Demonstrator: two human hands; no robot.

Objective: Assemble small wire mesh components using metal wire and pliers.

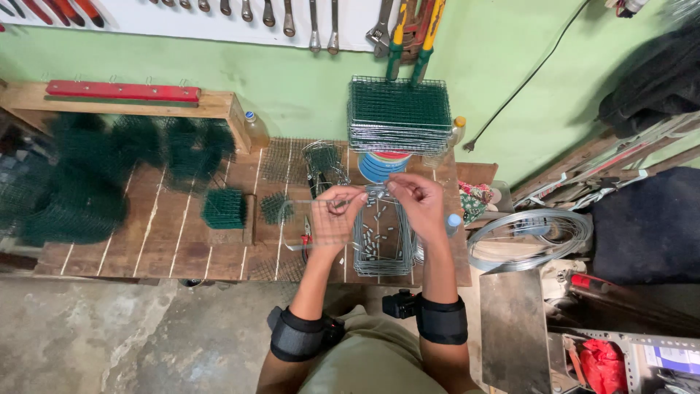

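Both hands are working above the wooden table [168,241], the left hand [334,219] and right hand [419,204] each pinching an edge of a wire mesh panel [364,198] held over a wire tray [380,244] scattered with small metal clips [370,237].

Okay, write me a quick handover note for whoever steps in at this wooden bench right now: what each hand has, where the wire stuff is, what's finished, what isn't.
Left hand: raised over the bench, pinching one side of a small wire mesh panel.
Right hand: pinching the other side near the top edge; what is between its fingertips is too small to tell.
Below the hands: wire frame flat on the wooden bench, small metal clips scattered inside it.
Done: stack of mesh panels against the wall.
Left: loose green mesh pieces at left; wire coil at right.
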